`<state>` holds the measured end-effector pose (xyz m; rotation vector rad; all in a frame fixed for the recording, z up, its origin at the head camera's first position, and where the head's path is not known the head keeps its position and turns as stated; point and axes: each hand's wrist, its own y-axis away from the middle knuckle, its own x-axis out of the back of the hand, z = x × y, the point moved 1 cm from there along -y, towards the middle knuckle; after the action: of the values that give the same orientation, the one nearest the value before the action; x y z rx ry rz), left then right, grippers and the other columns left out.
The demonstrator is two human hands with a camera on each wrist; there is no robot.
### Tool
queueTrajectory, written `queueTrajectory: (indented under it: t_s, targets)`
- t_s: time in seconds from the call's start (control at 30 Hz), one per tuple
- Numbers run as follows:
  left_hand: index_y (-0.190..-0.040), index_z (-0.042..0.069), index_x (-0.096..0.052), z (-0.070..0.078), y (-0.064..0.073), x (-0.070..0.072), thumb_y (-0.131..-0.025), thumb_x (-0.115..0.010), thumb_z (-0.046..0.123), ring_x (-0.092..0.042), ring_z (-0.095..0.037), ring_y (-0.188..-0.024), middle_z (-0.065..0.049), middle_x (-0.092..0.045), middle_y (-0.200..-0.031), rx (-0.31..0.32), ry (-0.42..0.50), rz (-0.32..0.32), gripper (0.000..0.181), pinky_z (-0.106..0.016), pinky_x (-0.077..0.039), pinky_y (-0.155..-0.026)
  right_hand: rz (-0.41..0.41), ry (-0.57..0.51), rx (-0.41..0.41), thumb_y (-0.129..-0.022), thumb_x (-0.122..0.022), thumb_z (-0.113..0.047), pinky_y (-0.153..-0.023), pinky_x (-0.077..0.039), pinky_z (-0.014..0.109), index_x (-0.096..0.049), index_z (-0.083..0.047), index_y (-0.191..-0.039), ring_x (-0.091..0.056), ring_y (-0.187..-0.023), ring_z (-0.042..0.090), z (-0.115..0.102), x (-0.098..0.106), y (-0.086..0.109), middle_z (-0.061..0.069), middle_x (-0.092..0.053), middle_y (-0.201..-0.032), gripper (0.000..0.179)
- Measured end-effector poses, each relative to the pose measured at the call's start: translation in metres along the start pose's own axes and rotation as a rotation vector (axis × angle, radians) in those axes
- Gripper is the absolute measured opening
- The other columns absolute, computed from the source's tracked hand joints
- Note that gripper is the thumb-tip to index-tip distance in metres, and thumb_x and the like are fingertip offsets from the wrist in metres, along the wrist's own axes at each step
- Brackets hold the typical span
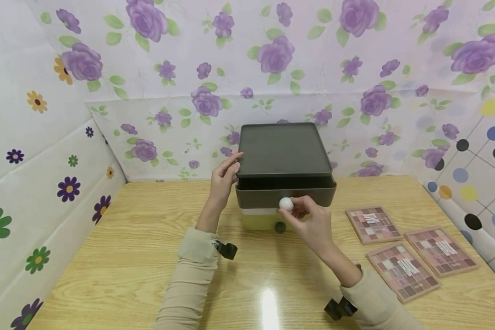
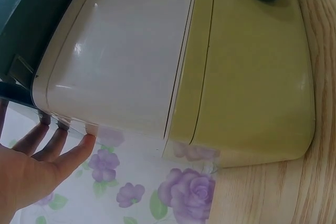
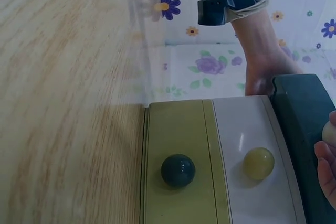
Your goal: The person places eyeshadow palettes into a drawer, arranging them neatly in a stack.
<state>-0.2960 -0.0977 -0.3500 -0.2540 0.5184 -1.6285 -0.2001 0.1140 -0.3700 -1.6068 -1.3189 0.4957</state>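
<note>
Pinched in right hand (image 1: 313,223): white knob (image 1: 286,204). Nine o'clock of box (image 1: 283,149): left hand (image 1: 222,184), touching, unclenched. Four o'clock: palettes (image 1: 404,271).

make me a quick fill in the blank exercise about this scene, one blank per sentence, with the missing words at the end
1. The right hand pinches a round knob coloured ____.
2. The dark top drawer stands partly ____.
3. On the white middle drawer, the middle knob is coloured ____.
4. The palettes lying on the table number ____.

Missing words: white; open; yellow; three.
</note>
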Motion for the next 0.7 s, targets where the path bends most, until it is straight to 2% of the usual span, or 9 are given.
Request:
queueTrajectory:
  t_s: [0.07, 0.17, 0.33, 0.43, 0.53, 0.63, 0.7]
  targets:
    - [-0.122, -0.005, -0.054, 0.0, 0.0, 0.0, -0.089, -0.047, 0.01, -0.028, -0.004, -0.051, -0.007, -0.051, -0.118, 0.005, -0.004, 0.003, 0.037, -0.018, -0.028, -0.051, 0.001, 0.002, 0.014, -0.059, -0.079, 0.007, -0.048, -0.046, 0.02, -0.063, 0.001, -0.084, -0.058, -0.053, 0.015, 0.0, 0.0, 0.001, 0.008, -0.066, -0.069, 0.03]
    - [-0.122, -0.006, -0.054, -0.001, 0.0, 0.0, -0.09, -0.048, 0.01, -0.028, -0.004, -0.051, -0.003, -0.053, -0.111, 0.007, -0.007, 0.005, 0.037, -0.018, -0.029, -0.052, 0.004, -0.004, 0.024, -0.058, -0.078, 0.008, -0.048, -0.046, 0.02, -0.063, 0.001, -0.084, -0.058, -0.053, 0.015, -0.001, 0.001, 0.003, 0.008, -0.066, -0.07, 0.031]
    - [-0.122, -0.008, -0.053, -0.001, 0.0, -0.001, -0.09, -0.047, 0.008, -0.025, -0.004, -0.049, 0.006, -0.043, -0.076, -0.004, 0.014, -0.003, 0.037, -0.018, -0.025, -0.05, 0.011, 0.001, 0.033, -0.057, -0.078, 0.008, -0.048, -0.045, 0.02, -0.063, 0.001, -0.084, -0.058, -0.052, 0.016, -0.002, 0.003, 0.005, 0.008, -0.065, -0.068, 0.032]
    - [-0.122, -0.009, -0.053, -0.001, -0.001, -0.001, -0.09, -0.047, 0.008, -0.023, -0.004, -0.048, 0.006, -0.032, -0.063, -0.007, 0.023, -0.003, 0.036, -0.019, -0.023, -0.049, 0.015, 0.004, 0.038, -0.058, -0.078, 0.007, -0.048, -0.045, 0.02, -0.063, 0.001, -0.084, -0.058, -0.052, 0.016, -0.003, 0.003, 0.006, 0.007, -0.065, -0.068, 0.031]
    - [-0.122, -0.008, -0.053, -0.001, 0.0, -0.001, -0.09, -0.048, 0.009, -0.024, -0.005, -0.048, 0.006, -0.032, -0.062, 0.003, 0.016, 0.0, 0.037, -0.019, -0.024, -0.049, 0.015, -0.004, 0.035, -0.062, -0.078, 0.002, -0.049, -0.045, 0.019, -0.064, 0.0, -0.084, -0.058, -0.053, 0.016, -0.004, 0.004, 0.007, 0.007, -0.065, -0.068, 0.026]
    - [-0.122, -0.006, -0.053, 0.0, 0.0, 0.0, -0.09, -0.048, 0.011, -0.025, -0.005, -0.05, 0.005, -0.036, -0.066, 0.017, 0.007, 0.004, 0.037, -0.019, -0.025, -0.05, 0.015, -0.013, 0.025, -0.072, -0.076, -0.013, -0.051, -0.045, 0.017, -0.064, 0.0, -0.083, -0.057, -0.053, 0.015, -0.006, 0.005, 0.01, 0.007, -0.064, -0.067, 0.021]
    - [-0.123, -0.006, -0.053, 0.0, 0.0, 0.0, -0.09, -0.048, 0.011, -0.026, -0.005, -0.05, 0.005, -0.038, -0.07, 0.022, 0.004, 0.006, 0.037, -0.019, -0.025, -0.051, 0.015, -0.018, 0.018, -0.077, -0.072, -0.024, -0.051, -0.044, 0.016, -0.064, -0.001, -0.082, -0.057, -0.052, 0.014, -0.006, 0.005, 0.011, 0.006, -0.064, -0.066, 0.025]
